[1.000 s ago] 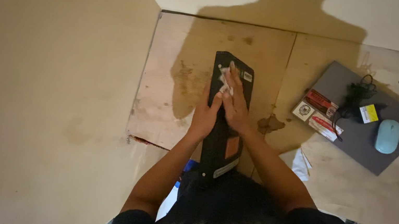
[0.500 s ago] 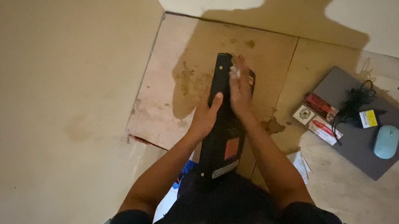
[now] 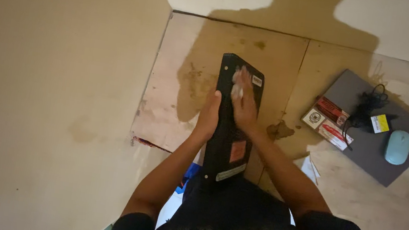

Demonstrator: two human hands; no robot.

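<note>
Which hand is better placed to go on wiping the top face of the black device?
Right, probably. The right hand lies on the upper face of the black device, pressing a small white wad. The left hand only steadies its left edge.

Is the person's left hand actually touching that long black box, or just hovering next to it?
Touching. In the head view the left hand lies flat against the left edge of the black box, with no gap between them, while the right hand rests on its top face.

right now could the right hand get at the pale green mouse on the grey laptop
Probably yes: the right hand rests on the long black flat device, and nothing blocks the tabletop between it and the pale green mouse.
</note>
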